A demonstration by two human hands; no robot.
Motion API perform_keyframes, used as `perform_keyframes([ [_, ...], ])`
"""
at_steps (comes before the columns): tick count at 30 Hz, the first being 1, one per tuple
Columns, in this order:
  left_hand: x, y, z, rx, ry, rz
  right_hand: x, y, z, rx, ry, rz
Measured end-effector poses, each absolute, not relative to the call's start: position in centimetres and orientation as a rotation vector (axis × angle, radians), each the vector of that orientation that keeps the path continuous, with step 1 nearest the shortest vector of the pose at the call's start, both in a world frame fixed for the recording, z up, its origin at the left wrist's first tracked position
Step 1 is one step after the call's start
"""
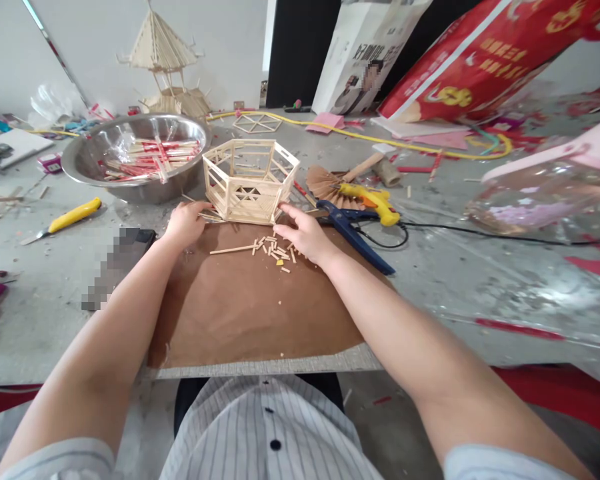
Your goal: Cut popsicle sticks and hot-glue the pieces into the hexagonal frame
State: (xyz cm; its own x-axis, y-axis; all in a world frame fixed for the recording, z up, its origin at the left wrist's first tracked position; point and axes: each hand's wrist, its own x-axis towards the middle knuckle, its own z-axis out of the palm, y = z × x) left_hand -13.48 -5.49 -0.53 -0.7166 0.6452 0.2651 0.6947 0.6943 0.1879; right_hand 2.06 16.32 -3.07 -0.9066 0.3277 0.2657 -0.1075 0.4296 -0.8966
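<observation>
A hexagonal frame (253, 190) of thin wooden sticks stands at the far edge of a brown sheet (260, 307). My left hand (184, 225) is at its lower left side, fingers closed in towards the base; a few loose sticks lie at those fingertips. At the lower right corner, my right hand (307, 233) has its thumb and forefinger about the base. Short cut stick pieces (277, 250) lie in front of the frame, close to my right hand, with one longer stick (233, 250) beside them.
Left stands a metal bowl (135, 190) of wrapped sticks, near a yellow utility knife (75, 215) and a dark, blurred-out object (120, 267). Blue-handled cutters (357, 240), a yellow glue gun (373, 200) and its cable lie right. Behind rises a stick pagoda (160, 47).
</observation>
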Motion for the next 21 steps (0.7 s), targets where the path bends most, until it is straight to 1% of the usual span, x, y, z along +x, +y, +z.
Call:
perform_keyframes([
  [2,-13.7,-5.9,-0.5,-0.992,-2.727,-0.304,2.1,16.2,-3.1,-0.127,-2.288,1.481],
  [5,-13.6,-6.3,-0.4,-0.946,-2.772,-0.042,2.1,16.1,-3.1,-0.011,-2.302,1.474],
  [8,-13.3,-6.4,-0.2,-0.965,-2.75,0.145,2.2,16.1,-3.0,-0.006,-2.365,1.428],
  [13,-13.0,-6.3,0.6,-0.966,-2.746,0.2,2.6,16.1,-2.7,-0.036,-2.419,1.306],
  [21,-13.1,-6.2,1.4,-0.894,-2.879,0.19,3.2,16.2,-2.5,-0.075,-2.501,1.06],
])
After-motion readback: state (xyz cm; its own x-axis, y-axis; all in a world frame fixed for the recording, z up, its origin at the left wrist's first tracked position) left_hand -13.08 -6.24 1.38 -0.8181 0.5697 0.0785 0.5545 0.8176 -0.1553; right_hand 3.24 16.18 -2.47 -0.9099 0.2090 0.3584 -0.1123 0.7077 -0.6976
